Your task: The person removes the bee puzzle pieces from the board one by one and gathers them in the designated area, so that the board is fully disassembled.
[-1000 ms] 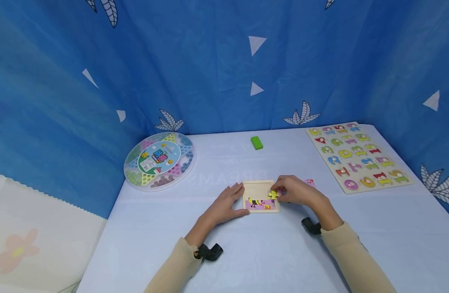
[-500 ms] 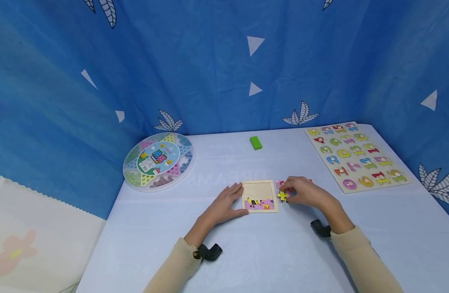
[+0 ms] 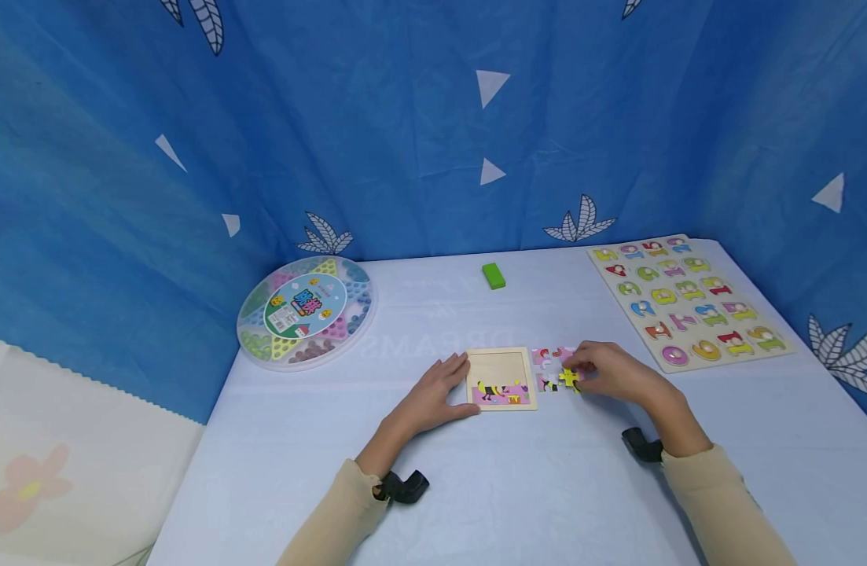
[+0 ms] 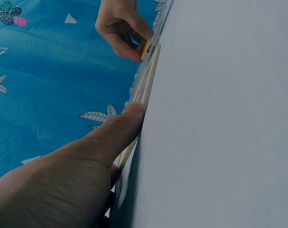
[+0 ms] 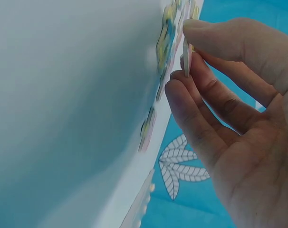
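In the head view a square wooden puzzle tray point(image 3: 491, 363) lies on the table, with pink bee-picture pieces point(image 3: 495, 395) along its near side. My left hand point(image 3: 431, 399) rests at the tray's left edge, fingers extended. Its thumb point(image 4: 120, 128) presses on the tray's rim in the left wrist view. Right of the tray, my right hand point(image 3: 612, 373) pinches a yellow jigsaw piece point(image 3: 569, 379) between thumb and fingertips, among several loose pink jigsaw pieces point(image 3: 541, 356). The right wrist view shows the pinched piece point(image 5: 187, 61) edge-on. My right fingers hide some loose pieces.
A round marble board game point(image 3: 306, 310) in a clear case lies at the left back. A green block point(image 3: 494, 276) is near the table's back edge. On the right lies a number puzzle board point(image 3: 691, 303). Blue curtains point(image 3: 405, 126) hang behind the table point(image 3: 475, 487).
My right hand has moved right, off the tray's right edge to above the loose pieces, with the yellow jigsaw piece still pinched. My left hand has stayed at the tray.
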A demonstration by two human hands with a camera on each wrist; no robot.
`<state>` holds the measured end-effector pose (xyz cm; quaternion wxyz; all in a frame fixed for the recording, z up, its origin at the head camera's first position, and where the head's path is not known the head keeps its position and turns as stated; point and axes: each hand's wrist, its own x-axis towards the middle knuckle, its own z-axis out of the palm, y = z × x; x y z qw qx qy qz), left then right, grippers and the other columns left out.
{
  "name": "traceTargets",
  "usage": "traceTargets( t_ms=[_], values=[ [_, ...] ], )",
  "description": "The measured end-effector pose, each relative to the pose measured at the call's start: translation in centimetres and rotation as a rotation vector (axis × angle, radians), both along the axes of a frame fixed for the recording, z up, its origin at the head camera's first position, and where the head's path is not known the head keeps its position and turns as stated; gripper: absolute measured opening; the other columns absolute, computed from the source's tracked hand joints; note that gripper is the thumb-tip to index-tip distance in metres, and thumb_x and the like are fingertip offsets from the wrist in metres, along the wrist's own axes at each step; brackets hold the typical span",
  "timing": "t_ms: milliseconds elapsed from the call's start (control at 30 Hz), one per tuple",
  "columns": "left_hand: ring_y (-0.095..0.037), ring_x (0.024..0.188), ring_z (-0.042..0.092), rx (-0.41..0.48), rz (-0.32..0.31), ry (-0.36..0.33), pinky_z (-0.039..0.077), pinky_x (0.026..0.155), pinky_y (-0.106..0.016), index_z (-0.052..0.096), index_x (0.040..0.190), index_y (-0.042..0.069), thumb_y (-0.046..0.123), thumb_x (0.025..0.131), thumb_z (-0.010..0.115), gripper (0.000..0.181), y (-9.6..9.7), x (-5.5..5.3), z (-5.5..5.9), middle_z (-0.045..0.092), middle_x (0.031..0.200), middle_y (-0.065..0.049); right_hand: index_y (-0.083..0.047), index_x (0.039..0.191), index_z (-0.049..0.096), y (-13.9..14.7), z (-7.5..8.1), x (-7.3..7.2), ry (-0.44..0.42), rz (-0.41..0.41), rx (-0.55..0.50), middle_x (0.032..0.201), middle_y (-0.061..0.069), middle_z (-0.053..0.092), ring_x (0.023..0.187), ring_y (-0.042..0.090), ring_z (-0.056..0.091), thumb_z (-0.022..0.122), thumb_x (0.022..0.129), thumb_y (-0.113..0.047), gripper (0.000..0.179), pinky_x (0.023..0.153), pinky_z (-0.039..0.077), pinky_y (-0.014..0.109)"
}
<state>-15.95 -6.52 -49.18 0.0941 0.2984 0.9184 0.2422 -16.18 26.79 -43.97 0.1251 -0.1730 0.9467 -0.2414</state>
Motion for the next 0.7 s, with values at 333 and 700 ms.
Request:
traceTargets(
  t_ms=[333, 700],
  values=[
    [-0.022, 0.151, 0.020, -0.015, 0.003, -0.006, 0.018, 0.124, -0.042, 0.031, 0.152, 0.006, 0.050, 0.088, 0.067, 0.086, 0.0, 0.0, 0.0, 0.025, 0.162, -0.006, -0.005, 0.111, 0.073, 2.1, -0.3, 0.5, -0.030, -0.072, 0.014, 0.111, 0.014, 0.066, 0.099, 0.028, 0.059, 0.077, 0.079, -0.004, 0.032, 0.090, 0.055, 0.048],
    [-0.022, 0.152, 0.019, -0.011, 0.003, -0.013, 0.019, 0.124, -0.042, 0.031, 0.152, 0.005, 0.051, 0.088, 0.067, 0.086, 0.0, -0.1, 0.0, 0.025, 0.162, -0.006, -0.003, 0.111, 0.072, 3.3, 0.0, 0.3, -0.052, -0.096, 0.020, 0.098, 0.005, 0.065, 0.089, 0.018, 0.055, 0.076, 0.079, -0.003, 0.032, 0.081, 0.057, 0.039]
  ],
)
